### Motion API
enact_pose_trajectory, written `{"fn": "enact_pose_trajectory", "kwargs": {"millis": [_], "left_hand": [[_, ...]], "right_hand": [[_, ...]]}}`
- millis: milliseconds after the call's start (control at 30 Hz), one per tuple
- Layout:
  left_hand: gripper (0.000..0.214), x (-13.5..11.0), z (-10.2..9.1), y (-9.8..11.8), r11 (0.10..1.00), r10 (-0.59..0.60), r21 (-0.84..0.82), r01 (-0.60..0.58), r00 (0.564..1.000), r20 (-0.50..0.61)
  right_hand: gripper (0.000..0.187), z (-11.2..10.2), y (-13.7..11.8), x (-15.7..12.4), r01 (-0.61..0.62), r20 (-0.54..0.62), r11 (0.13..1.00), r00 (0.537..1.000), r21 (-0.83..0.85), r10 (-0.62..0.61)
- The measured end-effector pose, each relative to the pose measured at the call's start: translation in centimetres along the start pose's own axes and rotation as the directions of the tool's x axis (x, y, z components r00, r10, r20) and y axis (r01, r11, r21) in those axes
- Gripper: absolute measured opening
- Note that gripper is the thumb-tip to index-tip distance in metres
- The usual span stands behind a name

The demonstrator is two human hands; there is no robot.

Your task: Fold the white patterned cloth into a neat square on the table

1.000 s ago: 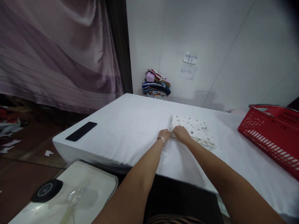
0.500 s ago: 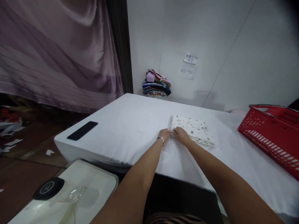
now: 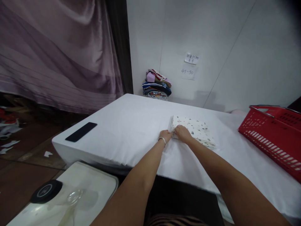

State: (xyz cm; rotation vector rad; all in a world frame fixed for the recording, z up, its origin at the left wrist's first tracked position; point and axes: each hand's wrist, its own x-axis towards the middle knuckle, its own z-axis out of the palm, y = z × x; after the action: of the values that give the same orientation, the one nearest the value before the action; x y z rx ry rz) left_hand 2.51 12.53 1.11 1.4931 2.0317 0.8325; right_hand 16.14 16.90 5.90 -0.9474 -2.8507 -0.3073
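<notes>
A folded white cloth (image 3: 196, 128) with small dark print lies flat on the white-covered table (image 3: 131, 125). My left hand (image 3: 166, 135), with a bracelet at its wrist, is closed at the cloth's near left corner. Right beside it, my right hand (image 3: 182, 134) pinches the same corner from above, its fingers bent over the left edge. The fingertips of both hands almost meet there. Layered folds show along the cloth's near edge, right of my right hand.
A red plastic basket (image 3: 272, 135) with a metal handle stands at the right. A black flat panel (image 3: 81, 131) lies on the table's left end. Stacked folded fabrics (image 3: 157, 84) rise behind the table. A white lidded container (image 3: 94, 179) sits below, front left.
My right hand has shifted very slightly up and to the left along the cloth's edge. The left hand stays almost in place, and the camera view has moved a little.
</notes>
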Motion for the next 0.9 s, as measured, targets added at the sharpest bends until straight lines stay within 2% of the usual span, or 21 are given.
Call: {"fn": "enact_pose_trajectory", "kwargs": {"millis": [400, 700, 900], "left_hand": [[0.019, -0.5, -0.4, 0.5, 0.995, -0.001, 0.098, 0.002, 1.000, -0.014], [0.041, -0.4, -0.6, 0.9, 0.988, 0.005, 0.156, -0.004, 1.000, -0.007], [0.031, -0.4, -0.6, 1.2, 0.986, -0.016, 0.169, 0.014, 1.000, 0.010]], "right_hand": [[0.021, 0.1, 0.1, -0.8, 0.215, 0.000, 0.973, 0.977, -0.083, -0.215], [0.021, 1.2, -0.7, -1.1, 0.130, -0.015, 0.991, 0.991, -0.017, -0.131], [0.017, 1.4, -1.2, -1.8, 0.036, -0.033, 0.998, 0.999, 0.053, -0.035]]}}
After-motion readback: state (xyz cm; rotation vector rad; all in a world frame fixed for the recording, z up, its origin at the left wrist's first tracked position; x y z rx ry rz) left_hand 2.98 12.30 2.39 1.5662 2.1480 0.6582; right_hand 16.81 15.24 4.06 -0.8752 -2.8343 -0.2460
